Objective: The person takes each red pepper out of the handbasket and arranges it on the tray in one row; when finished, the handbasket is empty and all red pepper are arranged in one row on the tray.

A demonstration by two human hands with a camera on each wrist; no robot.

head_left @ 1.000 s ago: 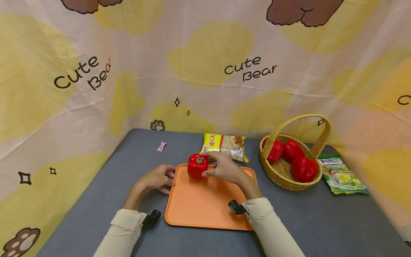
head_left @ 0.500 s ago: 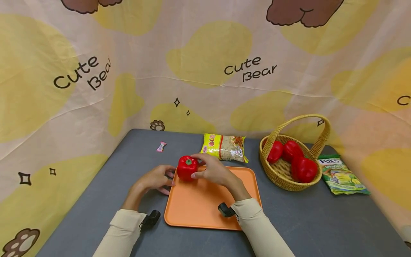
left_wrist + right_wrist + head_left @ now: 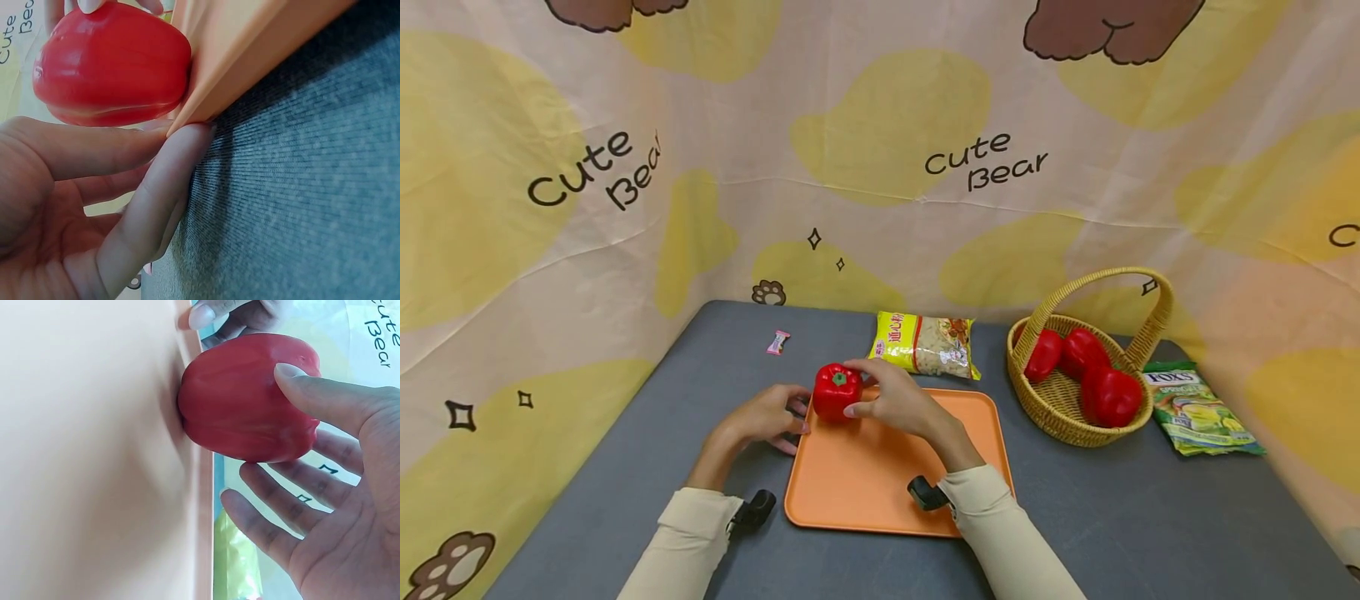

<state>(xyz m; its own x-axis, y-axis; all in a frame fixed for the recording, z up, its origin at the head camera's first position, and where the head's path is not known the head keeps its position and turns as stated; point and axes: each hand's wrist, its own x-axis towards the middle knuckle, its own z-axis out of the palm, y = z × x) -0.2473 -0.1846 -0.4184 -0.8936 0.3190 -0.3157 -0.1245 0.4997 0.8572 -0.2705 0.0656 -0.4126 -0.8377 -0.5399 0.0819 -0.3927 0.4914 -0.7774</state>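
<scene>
Pepper (image 3: 838, 393) at the far left corner of the tray (image 3: 865, 492) — likely light, firm and slick, best held by its sides. The right hand (image 3: 901, 400) grips it so — the left hand (image 3: 766, 415) pinches the tray.

Left grip (image 3: 765, 417) pinched, right grip (image 3: 898, 398) curved, perhaps loosely

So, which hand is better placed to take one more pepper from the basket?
Probably the right hand, once it releases the red pepper: it is nearer the basket, while the left hand pinches the left edge of the tray.
</scene>
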